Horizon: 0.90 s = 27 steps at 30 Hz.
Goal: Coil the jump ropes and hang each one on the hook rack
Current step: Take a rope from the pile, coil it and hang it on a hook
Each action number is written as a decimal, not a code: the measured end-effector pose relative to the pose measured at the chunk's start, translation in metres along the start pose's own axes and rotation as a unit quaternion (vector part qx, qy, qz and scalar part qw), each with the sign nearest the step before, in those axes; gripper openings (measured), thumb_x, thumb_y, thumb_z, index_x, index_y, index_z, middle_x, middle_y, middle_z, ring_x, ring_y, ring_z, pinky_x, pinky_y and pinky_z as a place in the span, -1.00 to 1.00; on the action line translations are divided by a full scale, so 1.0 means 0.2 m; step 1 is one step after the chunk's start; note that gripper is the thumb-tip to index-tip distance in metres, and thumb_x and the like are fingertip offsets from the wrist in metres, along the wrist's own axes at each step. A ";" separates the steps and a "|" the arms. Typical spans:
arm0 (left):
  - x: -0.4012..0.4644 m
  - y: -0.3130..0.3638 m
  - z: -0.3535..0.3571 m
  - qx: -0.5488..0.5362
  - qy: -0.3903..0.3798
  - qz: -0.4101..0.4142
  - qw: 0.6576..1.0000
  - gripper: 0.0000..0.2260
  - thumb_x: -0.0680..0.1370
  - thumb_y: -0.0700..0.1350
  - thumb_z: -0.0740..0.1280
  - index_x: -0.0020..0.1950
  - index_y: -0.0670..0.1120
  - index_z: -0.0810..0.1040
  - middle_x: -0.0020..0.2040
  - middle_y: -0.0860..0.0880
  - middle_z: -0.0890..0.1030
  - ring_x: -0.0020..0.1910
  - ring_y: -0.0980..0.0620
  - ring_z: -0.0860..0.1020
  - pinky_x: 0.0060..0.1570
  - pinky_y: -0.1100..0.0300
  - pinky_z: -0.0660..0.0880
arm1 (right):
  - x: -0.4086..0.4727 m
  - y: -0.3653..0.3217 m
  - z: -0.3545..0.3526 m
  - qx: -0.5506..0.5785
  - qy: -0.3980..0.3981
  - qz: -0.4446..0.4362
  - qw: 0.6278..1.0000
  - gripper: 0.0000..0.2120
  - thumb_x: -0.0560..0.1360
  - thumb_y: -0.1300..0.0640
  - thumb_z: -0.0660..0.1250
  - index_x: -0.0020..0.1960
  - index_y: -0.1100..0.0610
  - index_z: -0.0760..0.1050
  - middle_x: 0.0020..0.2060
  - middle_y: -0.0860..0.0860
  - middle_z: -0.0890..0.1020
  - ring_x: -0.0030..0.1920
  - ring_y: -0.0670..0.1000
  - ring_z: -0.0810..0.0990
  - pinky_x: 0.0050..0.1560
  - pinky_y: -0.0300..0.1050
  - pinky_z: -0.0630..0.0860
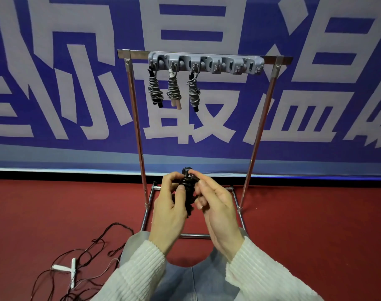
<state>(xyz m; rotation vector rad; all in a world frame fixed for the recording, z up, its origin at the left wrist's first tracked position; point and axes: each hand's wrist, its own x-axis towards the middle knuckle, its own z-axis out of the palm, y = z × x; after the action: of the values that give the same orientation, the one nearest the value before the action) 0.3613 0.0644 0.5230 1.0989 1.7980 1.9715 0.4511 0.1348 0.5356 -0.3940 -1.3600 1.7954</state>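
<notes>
Gripped in the left hand [170, 205]: a black coiled jump rope [186, 187], thumb pressed across the front of the bundle, fingers curled round behind. Pinched at the top by the right hand [215, 205], fingertips on the rope's last turn or loop near the handle knob; lower fingers loosely curled. Held upright, long axis near vertical, in mid-air above the near bar of the metal stand [193, 236], between its two uprights. Probably tucking the end to lock the coil; hanging not yet done.

Up and ahead, on the stand's top bar: the grey hook rack [207, 63], three coiled ropes [173, 88] already hung towards its left end, hooks free towards the right. Free hooks up and slightly right of the bundle, so nearer the right hand.

On the red floor [315, 235], near left corner: another loose rope [87, 255] with white handles, not yet coiled.
</notes>
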 end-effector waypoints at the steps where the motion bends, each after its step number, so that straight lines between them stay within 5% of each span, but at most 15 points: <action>1: 0.00 0.01 0.00 0.002 -0.011 0.002 1.000 -0.72 0.71 -0.21 0.16 0.16 0.18 0.49 -0.05 0.03 0.65 -0.25 -0.14 0.62 -0.27 -0.14 0.61 | 0.00 0.00 0.00 -0.003 0.013 -0.006 1.000 -0.73 0.68 0.21 0.23 0.23 0.08 0.68 -0.26 -0.05 0.50 -0.32 -0.12 0.38 -0.20 -0.20 0.39; 5: 0.00 0.02 -0.02 0.028 -0.019 0.013 0.999 -0.72 0.71 -0.21 0.17 0.14 0.18 0.51 -0.07 0.05 0.65 -0.28 -0.03 0.60 -0.30 -0.03 0.59 | 0.00 0.01 0.00 -0.026 0.034 -0.016 0.999 -0.77 0.62 0.30 0.32 0.14 0.09 0.70 -0.16 -0.01 0.69 -0.22 -0.07 0.55 -0.04 -0.12 0.54; 11: 0.03 0.01 -0.04 0.062 -0.027 0.014 0.998 -0.91 0.70 -0.11 0.20 0.08 0.09 0.42 -0.09 0.05 0.63 -0.27 -0.14 0.65 -0.35 -0.18 0.63 | -0.03 0.02 -0.01 -0.116 0.081 -0.051 0.989 -0.82 0.60 0.26 0.37 0.09 0.07 0.70 -0.29 0.04 0.69 -0.36 -0.06 0.56 -0.24 -0.19 0.56; 15: 0.07 0.00 -0.07 0.078 -0.013 -0.021 0.997 -0.94 0.59 0.01 0.17 0.06 0.14 0.36 -0.15 -0.19 0.60 -0.23 -0.32 0.60 -0.36 -0.24 0.61 | -0.02 0.04 -0.01 -0.147 0.077 -0.049 0.985 -0.86 0.59 0.23 0.40 0.00 0.04 0.71 -0.32 0.04 0.69 -0.39 -0.05 0.56 -0.27 -0.17 0.55; 20: 0.04 0.03 -0.05 0.100 -0.016 0.000 0.995 -0.82 0.63 -0.23 0.21 -0.03 0.07 0.36 -0.33 -0.07 0.62 -0.46 -0.09 0.52 -0.43 -0.20 0.56 | -0.02 0.05 -0.02 -0.159 0.046 -0.036 0.986 -0.85 0.58 0.25 0.41 0.03 0.07 0.72 -0.26 0.01 0.72 -0.32 -0.13 0.61 -0.25 -0.21 0.55; 27: 0.06 -0.02 -0.04 0.177 -0.001 0.037 0.983 -0.90 0.69 -0.12 0.16 -0.01 0.01 0.32 -0.40 -0.02 0.54 -0.51 0.09 0.42 -0.37 -0.19 0.46 | -0.03 0.08 -0.05 -0.205 0.049 -0.034 0.977 -0.87 0.58 0.19 0.43 -0.01 0.00 0.72 -0.27 0.00 0.72 -0.34 -0.07 0.60 -0.23 0.00 0.62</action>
<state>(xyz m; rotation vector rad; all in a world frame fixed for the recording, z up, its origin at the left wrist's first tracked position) 0.3479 0.0670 0.5241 1.2842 2.1948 1.7243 0.4549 0.1358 0.5161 -0.6373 -1.6516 1.4135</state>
